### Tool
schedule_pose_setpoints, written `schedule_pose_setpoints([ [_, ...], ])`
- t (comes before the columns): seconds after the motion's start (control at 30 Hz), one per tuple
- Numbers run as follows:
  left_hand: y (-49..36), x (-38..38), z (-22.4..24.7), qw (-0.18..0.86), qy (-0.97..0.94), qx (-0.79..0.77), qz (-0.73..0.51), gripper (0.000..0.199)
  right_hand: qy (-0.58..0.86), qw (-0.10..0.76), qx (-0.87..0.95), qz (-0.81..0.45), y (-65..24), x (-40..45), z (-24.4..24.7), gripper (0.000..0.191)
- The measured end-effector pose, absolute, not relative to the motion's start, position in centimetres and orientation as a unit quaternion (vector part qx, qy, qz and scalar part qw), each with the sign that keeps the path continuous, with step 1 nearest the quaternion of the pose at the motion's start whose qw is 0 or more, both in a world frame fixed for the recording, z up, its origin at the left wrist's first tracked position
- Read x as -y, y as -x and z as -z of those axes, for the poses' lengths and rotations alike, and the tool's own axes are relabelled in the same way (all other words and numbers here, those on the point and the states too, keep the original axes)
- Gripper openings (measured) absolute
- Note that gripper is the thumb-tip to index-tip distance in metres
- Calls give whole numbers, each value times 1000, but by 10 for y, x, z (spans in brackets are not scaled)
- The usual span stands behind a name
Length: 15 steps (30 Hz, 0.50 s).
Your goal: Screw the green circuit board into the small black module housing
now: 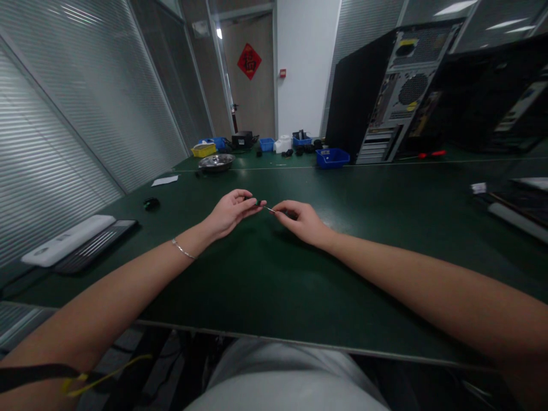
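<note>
Head camera: left hand (233,212) is pinching a small piece (257,202), perhaps green; beside it, right hand (303,222) is pinching a thin rod (269,209), light steadiness helping.

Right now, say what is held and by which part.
The right hand pinches one end of a thin rod; the left hand, its dark other end.

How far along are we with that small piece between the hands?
Done: the small piece is up off the table, in the left hand.
In hand: the right hand pinches a thin metal shaft that reaches toward it.
Left: probably finishing this step and setting both down; whether they are joined is too small to tell.
</note>
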State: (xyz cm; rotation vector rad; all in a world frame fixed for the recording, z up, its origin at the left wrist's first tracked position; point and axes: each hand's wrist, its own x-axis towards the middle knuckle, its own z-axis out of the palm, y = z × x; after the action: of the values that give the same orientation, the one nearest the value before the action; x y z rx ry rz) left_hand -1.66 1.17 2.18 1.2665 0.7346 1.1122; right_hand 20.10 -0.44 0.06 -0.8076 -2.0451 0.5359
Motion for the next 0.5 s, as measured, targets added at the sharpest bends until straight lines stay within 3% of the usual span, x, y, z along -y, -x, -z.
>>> schedule_pose_setpoints([
  [0.23, 21, -20, -15, 563, -571, -353, -481, 20, 329, 431, 813, -211, -201, 6, -2, 21],
  [0.5, 17, -9, -19, 540, -664, -353, -379, 36, 326, 440, 812, -201, -200, 7, -3, 20],
])
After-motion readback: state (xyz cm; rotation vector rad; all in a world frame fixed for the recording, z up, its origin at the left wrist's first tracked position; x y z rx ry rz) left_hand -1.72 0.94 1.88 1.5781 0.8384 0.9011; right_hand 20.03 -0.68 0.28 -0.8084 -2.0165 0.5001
